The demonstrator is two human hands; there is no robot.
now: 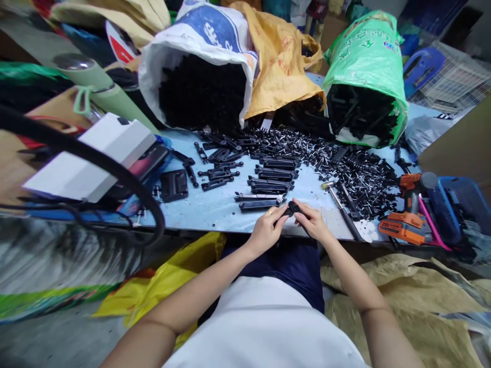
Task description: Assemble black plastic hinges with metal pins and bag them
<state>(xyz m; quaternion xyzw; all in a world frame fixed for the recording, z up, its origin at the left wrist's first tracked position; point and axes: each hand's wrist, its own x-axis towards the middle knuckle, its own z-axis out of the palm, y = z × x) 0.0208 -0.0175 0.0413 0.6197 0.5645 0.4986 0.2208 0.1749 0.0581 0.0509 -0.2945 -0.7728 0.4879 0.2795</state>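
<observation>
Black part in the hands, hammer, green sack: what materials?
Black part: probably plastic; uniformly dark, but small in view.
Hammer: shiny silvery shaft suggests metal; dull black grip, rubber or plastic.
Green sack: likely plastic; glossy, creased, printed.

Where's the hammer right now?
In the head view, the hammer lies right of centre on the table, between the right hand and the orange drill, beside the heap of small black parts.
</observation>
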